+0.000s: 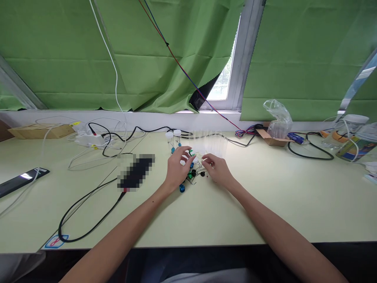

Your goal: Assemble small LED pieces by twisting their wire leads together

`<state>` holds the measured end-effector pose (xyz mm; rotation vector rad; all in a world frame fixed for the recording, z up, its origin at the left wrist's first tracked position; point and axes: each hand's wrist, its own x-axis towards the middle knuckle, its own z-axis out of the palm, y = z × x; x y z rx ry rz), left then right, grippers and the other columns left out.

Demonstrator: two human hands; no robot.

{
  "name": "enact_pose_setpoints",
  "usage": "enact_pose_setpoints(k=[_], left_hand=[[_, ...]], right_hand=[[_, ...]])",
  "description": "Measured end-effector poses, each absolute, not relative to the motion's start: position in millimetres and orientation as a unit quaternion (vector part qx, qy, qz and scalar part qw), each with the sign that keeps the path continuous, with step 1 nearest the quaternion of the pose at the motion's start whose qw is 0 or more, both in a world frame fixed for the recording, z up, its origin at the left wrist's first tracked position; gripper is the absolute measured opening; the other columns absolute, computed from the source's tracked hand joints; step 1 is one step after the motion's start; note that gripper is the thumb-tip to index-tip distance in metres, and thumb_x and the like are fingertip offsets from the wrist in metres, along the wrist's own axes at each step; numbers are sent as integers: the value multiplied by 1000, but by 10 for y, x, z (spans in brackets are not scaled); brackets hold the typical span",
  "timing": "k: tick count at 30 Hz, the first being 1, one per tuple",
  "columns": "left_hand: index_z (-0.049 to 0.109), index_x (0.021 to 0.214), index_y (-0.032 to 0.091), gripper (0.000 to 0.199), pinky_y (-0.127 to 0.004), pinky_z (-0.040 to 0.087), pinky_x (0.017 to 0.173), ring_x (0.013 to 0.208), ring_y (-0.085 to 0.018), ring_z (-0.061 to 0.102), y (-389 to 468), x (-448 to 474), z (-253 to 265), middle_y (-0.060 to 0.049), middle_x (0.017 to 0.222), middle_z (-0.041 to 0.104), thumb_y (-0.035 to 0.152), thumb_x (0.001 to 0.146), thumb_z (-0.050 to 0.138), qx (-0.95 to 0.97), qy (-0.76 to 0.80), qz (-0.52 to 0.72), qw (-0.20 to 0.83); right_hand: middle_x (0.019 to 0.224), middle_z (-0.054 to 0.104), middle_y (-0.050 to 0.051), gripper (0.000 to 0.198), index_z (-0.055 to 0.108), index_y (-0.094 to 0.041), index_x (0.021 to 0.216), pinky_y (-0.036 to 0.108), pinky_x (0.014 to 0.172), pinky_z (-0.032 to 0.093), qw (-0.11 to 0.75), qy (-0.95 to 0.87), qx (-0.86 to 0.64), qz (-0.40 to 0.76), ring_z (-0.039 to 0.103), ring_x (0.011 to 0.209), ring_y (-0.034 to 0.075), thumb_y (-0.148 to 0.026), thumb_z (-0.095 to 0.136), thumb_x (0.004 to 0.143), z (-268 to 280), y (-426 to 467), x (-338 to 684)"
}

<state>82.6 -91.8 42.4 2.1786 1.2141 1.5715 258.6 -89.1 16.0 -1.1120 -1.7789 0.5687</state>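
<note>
My left hand (179, 167) is closed, its thumb and fingers bent together over a small heap of parts. A small green piece (191, 152) shows at its fingertips; whether it is gripped I cannot tell. Facing it, my right hand (217, 169) is pinched closed, with something thin and pale at the fingertips, too small to name. Beneath and between them lie small wire-legged electronic parts, among them a blue round one (182, 188), a green one (190, 175) and a black one (202, 173). Just behind stand two white-topped items (169, 135) with blue parts at their lower ends.
Clear plastic pieces (209, 143) stand behind my hands. A blurred dark device (137, 173) with a black cable (88, 194) lies left. At the back are a power strip (91, 138), a cardboard box (272, 138) with a plastic bag (278, 118), and, right, a clear jar (352, 127).
</note>
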Motion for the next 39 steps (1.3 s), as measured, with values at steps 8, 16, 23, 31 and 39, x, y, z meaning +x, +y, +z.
enact_pose_setpoints(k=[8, 16, 23, 31, 39], left_hand=[[57, 107, 23, 30, -24, 50, 57, 71, -13, 61, -893, 824, 405, -5, 97, 66, 39, 82, 64, 659, 438, 551, 266], [58, 107, 23, 30, -24, 50, 57, 72, -13, 62, -923, 848, 398, -5, 100, 65, 38, 82, 62, 672, 449, 539, 238], [59, 107, 24, 29, -25, 51, 60, 71, -13, 62, -936, 854, 399, -5, 100, 65, 38, 82, 62, 676, 451, 537, 228], [59, 107, 23, 29, -25, 51, 59, 67, -12, 61, -952, 869, 413, -5, 100, 64, 38, 82, 61, 679, 452, 534, 225], [60, 106, 23, 29, -25, 51, 59, 67, -12, 60, -968, 877, 412, -5, 99, 64, 39, 82, 61, 683, 454, 529, 218]], right_hand=[[95, 66, 9, 13, 67, -18, 96, 38, 86, 41, 310, -820, -459, 146, 56, 94, 22, -21, 61, 85, 100, -932, 2575], [91, 67, 7, 18, 64, -18, 93, 38, 88, 37, 287, -830, -460, 132, 55, 96, 23, -8, 54, 81, 43, -887, 2582], [90, 63, 7, 20, 63, -19, 87, 37, 84, 35, 272, -827, -478, 116, 53, 94, 23, -6, 52, 77, 64, -912, 2593], [92, 58, 7, 13, 63, -20, 86, 39, 89, 34, 255, -839, -459, 140, 50, 98, 23, -11, 54, 85, 109, -946, 2604], [93, 57, 6, 9, 61, -19, 87, 39, 89, 35, 241, -841, -465, 137, 49, 97, 22, -13, 54, 89, 100, -926, 2595]])
